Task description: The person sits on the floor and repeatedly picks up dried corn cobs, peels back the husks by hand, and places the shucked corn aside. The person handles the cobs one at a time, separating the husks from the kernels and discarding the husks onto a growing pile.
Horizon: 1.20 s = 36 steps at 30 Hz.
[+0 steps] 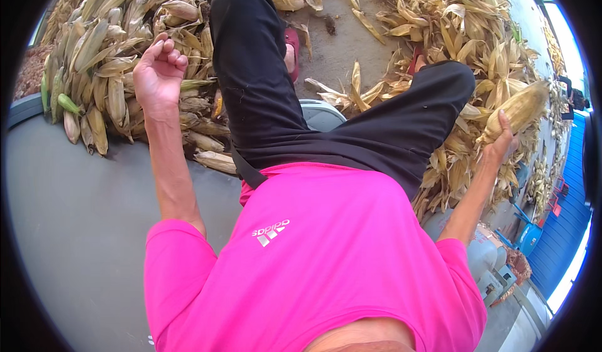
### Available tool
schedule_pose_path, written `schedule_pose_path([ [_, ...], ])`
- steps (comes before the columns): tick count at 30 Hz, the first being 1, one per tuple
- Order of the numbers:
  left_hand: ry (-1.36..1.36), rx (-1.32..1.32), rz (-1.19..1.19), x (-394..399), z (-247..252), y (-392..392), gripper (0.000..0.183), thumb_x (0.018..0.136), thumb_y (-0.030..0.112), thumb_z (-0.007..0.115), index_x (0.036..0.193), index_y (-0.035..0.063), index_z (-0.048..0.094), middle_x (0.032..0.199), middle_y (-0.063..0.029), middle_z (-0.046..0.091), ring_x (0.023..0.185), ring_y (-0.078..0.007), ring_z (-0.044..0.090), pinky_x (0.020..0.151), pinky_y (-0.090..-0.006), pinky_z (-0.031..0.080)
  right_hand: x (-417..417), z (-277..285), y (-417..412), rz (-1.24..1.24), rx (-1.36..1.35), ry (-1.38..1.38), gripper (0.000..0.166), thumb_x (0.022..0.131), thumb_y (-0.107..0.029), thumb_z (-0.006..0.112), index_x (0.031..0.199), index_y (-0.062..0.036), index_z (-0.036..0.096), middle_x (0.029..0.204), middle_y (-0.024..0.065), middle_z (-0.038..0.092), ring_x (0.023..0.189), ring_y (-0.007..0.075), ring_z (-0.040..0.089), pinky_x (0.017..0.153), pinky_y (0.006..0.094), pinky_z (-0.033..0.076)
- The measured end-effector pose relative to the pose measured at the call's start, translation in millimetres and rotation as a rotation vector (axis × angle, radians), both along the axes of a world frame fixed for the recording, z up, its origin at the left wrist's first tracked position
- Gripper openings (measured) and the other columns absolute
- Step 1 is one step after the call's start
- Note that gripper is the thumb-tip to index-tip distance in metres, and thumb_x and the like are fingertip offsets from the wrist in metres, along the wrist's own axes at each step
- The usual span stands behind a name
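My left hand (162, 72) is raised palm up beside the heap of unhusked corn ears (110, 65), fingers loosely curled with nothing visible in them. On the other side, my right hand (499, 140) grips an ear of corn in its dry tan husk (517, 109). This ear is held tilted above a pile of loose corn husks (463, 36). A bit of yellow kernel shows on one ear (217, 105) near my left knee. Part of the right hand is hidden behind the ear.
Between my feet lies concrete floor (324, 36) with scattered husks. A pale plastic stool (323, 114) shows between my thighs. To the left spreads a smooth grey surface (94, 220). At the right stand a blue machine part (529, 239) and a blue sheet-metal panel (562, 201).
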<state>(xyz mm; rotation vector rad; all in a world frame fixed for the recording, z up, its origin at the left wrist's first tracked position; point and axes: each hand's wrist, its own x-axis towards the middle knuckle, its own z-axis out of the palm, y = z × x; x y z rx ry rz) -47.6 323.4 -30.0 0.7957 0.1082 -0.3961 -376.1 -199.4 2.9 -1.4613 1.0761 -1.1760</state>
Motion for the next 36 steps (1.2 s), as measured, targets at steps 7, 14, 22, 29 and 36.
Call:
schedule_pose_path([
  [7,-0.216,-0.012,-0.034,15,59,-7,0.019,0.084,0.004,0.052,0.1,-0.0054,0.054,0.077,-0.0083,0.055,0.066,-0.0169,0.046,0.064,-0.0313,0.039,65,5,1,-0.006,0.083,-0.312,0.055,0.062,-0.004,0.079,0.108,0.0104,0.051,0.1,0.0135,0.059,0.083,0.024,0.062,0.077,0.0307,0.053],
  [14,-0.255,0.061,-0.065,-9,80,-30,0.021,0.083,0.003,0.053,0.102,-0.0053,0.053,0.078,-0.008,0.054,0.066,-0.0167,0.045,0.064,-0.0312,0.038,141,-48,72,0.261,0.004,-0.27,0.056,0.059,-0.005,0.079,0.107,0.0064,0.052,0.096,0.0128,0.059,0.082,0.0199,0.06,0.074,0.0307,0.05],
  [22,-0.153,0.106,0.063,-22,73,0,0.02,0.084,0.003,0.052,0.103,-0.0046,0.053,0.078,-0.0072,0.049,0.067,-0.0169,0.044,0.063,-0.0303,0.038,148,-108,77,0.279,0.592,-0.288,0.049,0.065,-0.005,0.074,0.107,0.0086,0.052,0.093,0.0107,0.059,0.085,0.0205,0.059,0.077,0.0315,0.048],
  [29,-0.14,0.103,-0.041,-14,70,-31,0.019,0.084,0.005,0.052,0.101,-0.0028,0.056,0.076,-0.006,0.054,0.064,-0.0162,0.046,0.061,-0.0304,0.039,151,-111,67,0.303,0.579,-0.312,0.045,0.065,-0.007,0.074,0.103,0.007,0.054,0.095,0.0101,0.058,0.086,0.0203,0.058,0.079,0.0316,0.046],
  [36,-0.244,0.138,-0.105,-13,81,-72,0.019,0.085,0.006,0.051,0.101,-0.0024,0.057,0.077,-0.006,0.054,0.064,-0.015,0.047,0.06,-0.0288,0.038,148,-110,73,0.348,0.617,-0.283,0.047,0.065,-0.008,0.074,0.105,0.0072,0.053,0.095,0.0104,0.058,0.083,0.0202,0.059,0.076,0.0311,0.047],
])
